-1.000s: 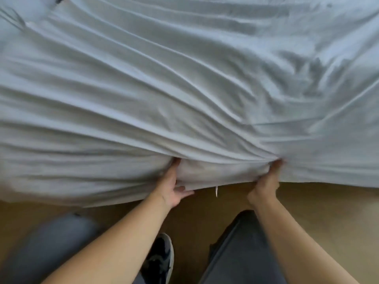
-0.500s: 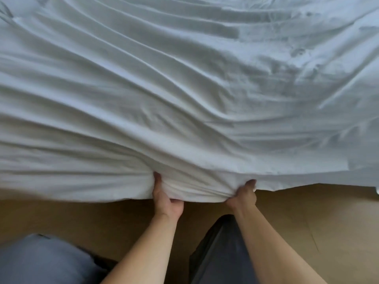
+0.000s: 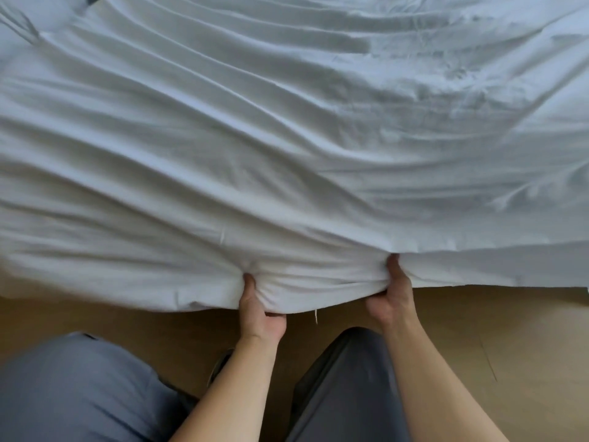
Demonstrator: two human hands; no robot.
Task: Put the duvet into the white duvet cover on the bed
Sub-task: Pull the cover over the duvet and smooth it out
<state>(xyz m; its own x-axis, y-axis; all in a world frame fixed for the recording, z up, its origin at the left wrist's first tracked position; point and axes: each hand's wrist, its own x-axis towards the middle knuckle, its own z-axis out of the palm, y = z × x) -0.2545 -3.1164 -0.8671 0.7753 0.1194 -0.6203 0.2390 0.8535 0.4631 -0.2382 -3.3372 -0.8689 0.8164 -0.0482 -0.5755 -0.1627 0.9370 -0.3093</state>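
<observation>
Left hand (image 3: 259,309) and right hand (image 3: 390,296) both grip near hem of white duvet cover (image 3: 287,154) (duvet itself hidden). Step: likely pulling cover down; next needs even tug.

Your left hand (image 3: 259,314) grips the near hem of the duvet cover (image 3: 287,186), thumb on top, fingers curled underneath. Your right hand (image 3: 393,301) pinches the same hem just right of that grip, thumb over the fold. Both bare forearms (image 3: 242,378) reach forward, wrists straight.
</observation>
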